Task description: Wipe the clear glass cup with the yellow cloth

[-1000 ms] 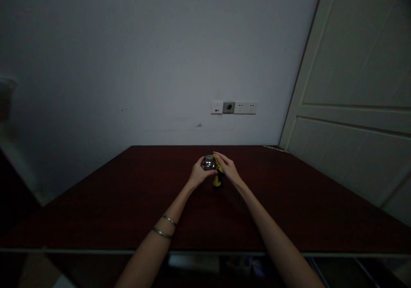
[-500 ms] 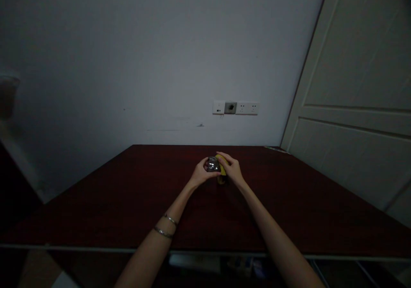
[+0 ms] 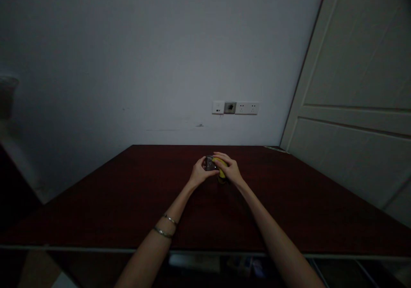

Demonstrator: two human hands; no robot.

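Observation:
My left hand [image 3: 199, 172] is closed around a small dark, glossy object [image 3: 209, 164] that looks see-through like glass; its exact kind I cannot make out. Pressed against its right side is a yellow cloth [image 3: 222, 171], bunched in my right hand [image 3: 231, 170]. The fingers of my right hand lie over the top of the cloth and reach toward the glossy object. Below the cloth a darker yellowish patch shows, and whether it is cloth or a reflection is unclear. Both hands are close together above the dark red table [image 3: 154, 194].
A pale wall [image 3: 160, 65] with a row of sockets [image 3: 235, 108] rises behind the table. To the right stands a white panelled door [image 3: 356, 108]. Under the table's front edge are dim items [image 3: 240, 264]. A blurred pale object [image 3: 7, 95] is at the far left.
My right hand and the yellow cloth have shifted slightly left, covering more of the glossy object's right side. My left hand and the object have moved slightly left too.

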